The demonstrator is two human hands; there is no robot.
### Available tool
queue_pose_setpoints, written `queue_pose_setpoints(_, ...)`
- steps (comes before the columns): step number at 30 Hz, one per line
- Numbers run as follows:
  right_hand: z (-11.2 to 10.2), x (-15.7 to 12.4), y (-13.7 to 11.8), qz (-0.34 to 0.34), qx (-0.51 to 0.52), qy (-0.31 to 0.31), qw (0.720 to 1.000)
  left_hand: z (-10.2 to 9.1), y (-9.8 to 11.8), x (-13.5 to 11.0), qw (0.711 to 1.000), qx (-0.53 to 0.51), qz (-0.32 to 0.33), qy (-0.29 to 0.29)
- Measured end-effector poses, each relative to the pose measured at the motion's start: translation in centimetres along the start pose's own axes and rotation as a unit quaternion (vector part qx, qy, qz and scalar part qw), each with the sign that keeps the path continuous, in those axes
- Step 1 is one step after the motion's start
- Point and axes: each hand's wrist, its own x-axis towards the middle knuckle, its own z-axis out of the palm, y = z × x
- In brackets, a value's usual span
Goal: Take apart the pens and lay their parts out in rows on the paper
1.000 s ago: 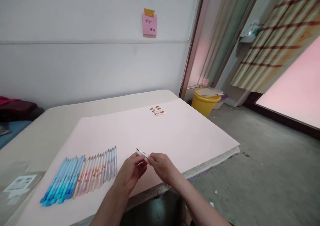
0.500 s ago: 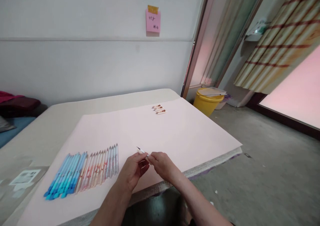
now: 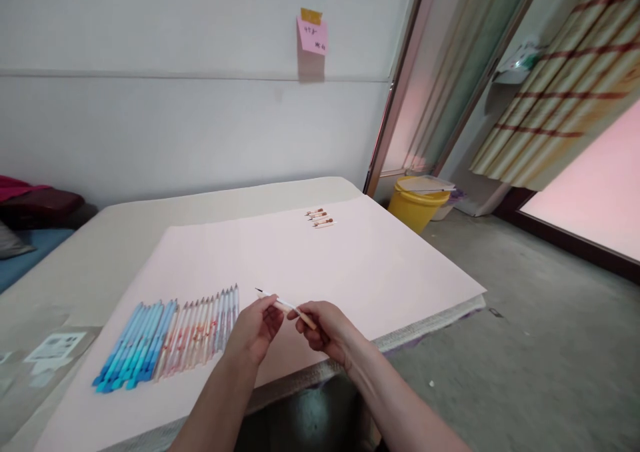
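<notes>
Both hands meet above the pink sheet near its front edge. My left hand (image 3: 256,329) is closed, its thumb and fingers pinching a thin white pen refill (image 3: 287,303) with a dark tip that points up and left. A pale peach piece lies alongside the refill in the same fingers. My right hand (image 3: 325,329) is closed around a tan pen barrel (image 3: 307,321), slanting down to the right. The refill's rear end reaches the right fingertips; whether it sits inside the barrel is hidden.
Blue pens (image 3: 137,345) and pale patterned pens (image 3: 200,335) lie in a row at left on the pink sheet (image 3: 390,265). Several small brown-and-cream pen pieces (image 3: 320,219) lie at the back. A yellow bucket (image 3: 416,205) stands on the floor to the right.
The hands have drawn slightly apart, and more of the refill and the tan barrel shows between them. My right hand has turned, its fingers now around the barrel.
</notes>
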Motion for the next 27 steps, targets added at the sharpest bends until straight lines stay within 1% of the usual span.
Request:
queue_pose_setpoints(6, 0.0, -0.2, -0.4, -0.018, 0.032, 0.025, 0.999, -0.6, 1.0, 0.7, 0.999, -0.035, 0.013, 0.018)
queue_pose_setpoints(9, -0.1, -0.3, -0.7, -0.047, 0.049, 0.057, 0.996, -0.6, 1.0, 0.6, 0.999, -0.035, 0.013, 0.021)
queue_pose_setpoints(12, -0.3, -0.1, -0.9, -0.096, 0.049, 0.097, 0.989, -0.2, 0.1, 0.0, 1.000, -0.026, 0.000, 0.010)
queue_pose_setpoints(16, -0.4, 0.3, -0.6, -0.163, 0.010, 0.127, 0.978, 0.8, -1.7, -1.1, 1.000, -0.003, -0.011, -0.029)
queue_pose_setpoints(19, -0.2, 0.6, -0.1, -0.177, -0.025, 0.138, 0.974, 1.4, -2.7, -1.8, 0.998, 0.026, -0.014, -0.053)
queue_pose_setpoints(22, -0.1, 0.9, 0.3, -0.203, -0.053, 0.134, 0.969, 1.8, -3.2, -2.1, 0.997, 0.039, -0.008, -0.062)
queue_pose_setpoints(27, 0.1, 1.0, 0.5, -0.232, -0.038, 0.136, 0.962, 1.7, -3.4, -2.0, 0.997, 0.051, 0.010, -0.061)
